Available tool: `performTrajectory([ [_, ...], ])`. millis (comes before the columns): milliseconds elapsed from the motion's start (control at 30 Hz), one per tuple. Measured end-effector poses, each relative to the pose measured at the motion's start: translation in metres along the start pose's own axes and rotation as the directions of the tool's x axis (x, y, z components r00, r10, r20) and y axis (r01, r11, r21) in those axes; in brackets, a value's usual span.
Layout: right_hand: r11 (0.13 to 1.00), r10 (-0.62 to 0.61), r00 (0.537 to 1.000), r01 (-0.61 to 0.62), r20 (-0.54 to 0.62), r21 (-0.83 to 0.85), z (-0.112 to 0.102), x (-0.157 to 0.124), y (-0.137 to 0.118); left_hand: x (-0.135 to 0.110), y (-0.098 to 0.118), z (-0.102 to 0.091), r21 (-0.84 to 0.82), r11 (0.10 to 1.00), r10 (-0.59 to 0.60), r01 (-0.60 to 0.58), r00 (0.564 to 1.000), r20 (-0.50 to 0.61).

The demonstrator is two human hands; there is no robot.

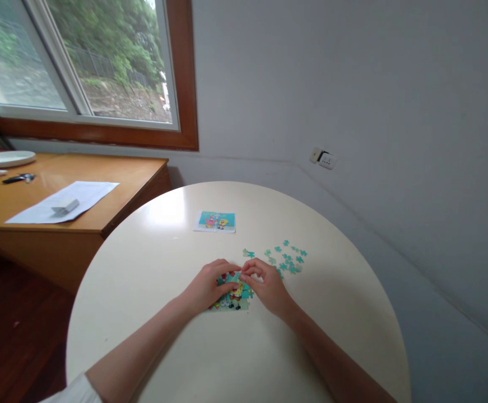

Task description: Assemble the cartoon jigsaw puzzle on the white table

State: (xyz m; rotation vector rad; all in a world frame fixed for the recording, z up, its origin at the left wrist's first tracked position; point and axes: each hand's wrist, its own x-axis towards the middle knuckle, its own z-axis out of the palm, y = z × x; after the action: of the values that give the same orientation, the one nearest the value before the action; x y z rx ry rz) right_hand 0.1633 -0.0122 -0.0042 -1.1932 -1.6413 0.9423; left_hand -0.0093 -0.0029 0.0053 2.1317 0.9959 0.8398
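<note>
A partly assembled jigsaw puzzle [237, 302] with yellow and pink cartoon figures lies on the round table. My left hand [210, 284] rests over its left and upper part, thumb and fingers apart and laid on the puzzle. At the upper right edge, my right hand [266, 282] is closed in a pinch on a puzzle piece, mostly hidden by the fingertips. Loose teal jigsaw pieces [288, 260] are scattered just beyond my right hand. Two more pieces [249, 253] lie above the fingers. Both hands cover part of the picture.
A small picture card [216, 221] with the same cartoon figures lies farther back on the white round table [143, 268]. To the left, a wooden desk [138, 168] holds paper [88, 193], a small white box [65, 206] and a white plate [6, 159]. A wall socket [328, 160] is behind.
</note>
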Motion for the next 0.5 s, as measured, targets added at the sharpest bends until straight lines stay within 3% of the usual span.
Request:
performTrajectory([
  [233,0.999,-0.008,1.000,0.008,0.004,-0.035,-0.0001,0.0004,-0.0011,0.0010,0.0044,-0.0011,0.063,0.997,0.033,-0.034,0.999,0.031],
  [500,0.998,-0.025,0.999,0.027,0.034,-0.053,0.0035,-0.0009,-0.0015,0.0003,0.0031,-0.0011,0.112,0.994,-0.009,0.006,1.000,0.025],
])
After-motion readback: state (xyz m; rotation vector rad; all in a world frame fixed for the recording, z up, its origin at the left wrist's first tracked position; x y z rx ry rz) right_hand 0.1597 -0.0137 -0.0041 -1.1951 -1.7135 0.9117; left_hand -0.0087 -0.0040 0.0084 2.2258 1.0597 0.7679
